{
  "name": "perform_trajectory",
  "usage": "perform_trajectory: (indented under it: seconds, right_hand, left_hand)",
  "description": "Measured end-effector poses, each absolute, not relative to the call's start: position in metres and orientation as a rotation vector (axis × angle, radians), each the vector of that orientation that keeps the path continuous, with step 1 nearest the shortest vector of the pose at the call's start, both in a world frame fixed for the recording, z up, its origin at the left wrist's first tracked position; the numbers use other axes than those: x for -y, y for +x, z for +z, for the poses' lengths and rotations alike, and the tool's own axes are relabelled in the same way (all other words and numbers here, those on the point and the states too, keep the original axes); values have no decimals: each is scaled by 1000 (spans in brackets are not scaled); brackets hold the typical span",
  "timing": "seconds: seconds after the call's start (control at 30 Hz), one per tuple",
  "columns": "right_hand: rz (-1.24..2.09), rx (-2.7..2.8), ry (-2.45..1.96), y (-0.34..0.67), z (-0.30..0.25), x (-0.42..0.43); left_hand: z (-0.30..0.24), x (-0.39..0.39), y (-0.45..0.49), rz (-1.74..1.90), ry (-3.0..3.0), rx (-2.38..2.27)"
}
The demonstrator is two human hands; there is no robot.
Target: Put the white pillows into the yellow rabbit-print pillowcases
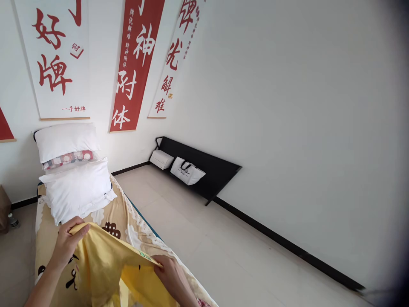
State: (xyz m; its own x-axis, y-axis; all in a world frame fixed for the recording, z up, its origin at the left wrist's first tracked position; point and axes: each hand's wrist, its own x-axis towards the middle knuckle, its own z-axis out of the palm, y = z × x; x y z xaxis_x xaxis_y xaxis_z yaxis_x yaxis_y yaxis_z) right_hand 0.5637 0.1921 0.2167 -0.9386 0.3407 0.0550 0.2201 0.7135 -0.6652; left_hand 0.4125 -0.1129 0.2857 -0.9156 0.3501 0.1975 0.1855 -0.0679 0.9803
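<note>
The left hand point(70, 236) pinches a yellow cloth point(102, 264) at its top edge. A white pillow point(78, 187) lies just past it. The cloth hangs between both hands, over the bed point(120, 204). The right hand point(172, 275) grips the edge too; a white bag point(188, 174) sits well beyond.

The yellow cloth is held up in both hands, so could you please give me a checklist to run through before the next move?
1. Left grip: ok; the left hand pinches the yellow cloth at its upper edge.
2. Right grip: ok; the right hand holds the edge farther right.
3. Cloth free of folds: not ok; it hangs in loose folds between the hands.
4. Whole cloth in view: not ok; its lower part runs out of the picture.
5. Cloth clear of the front white pillow: cannot tell; they appear close near the left hand.
6. Patterned bed cover smooth: not ok; creases show along its right side.
</note>
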Motion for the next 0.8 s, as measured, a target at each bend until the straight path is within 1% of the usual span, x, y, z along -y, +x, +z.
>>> perform_trajectory:
  seconds: [0.17,0.3,0.43,0.57,0.63,0.8]
  right_hand:
    - [1186,2632,-529,568,211,-221]
    - [1335,2493,-649,579,222,-251]
    - [1571,2168,-716,593,238,-271]
    - [1866,1663,-839,595,248,-268]
    - [1960,1482,-883,591,254,-260]
    - [1977,1252,-1000,578,272,-243]
  left_hand:
    - [287,138,401,2264,451,-2071]
    - [292,159,394,2330,353,-2138]
    - [294,177,391,2337,276,-2203]
    - [291,183,389,2315,292,-2252]
    - [290,182,387,2273,379,-2283]
    - [287,179,381,2067,455,-2341]
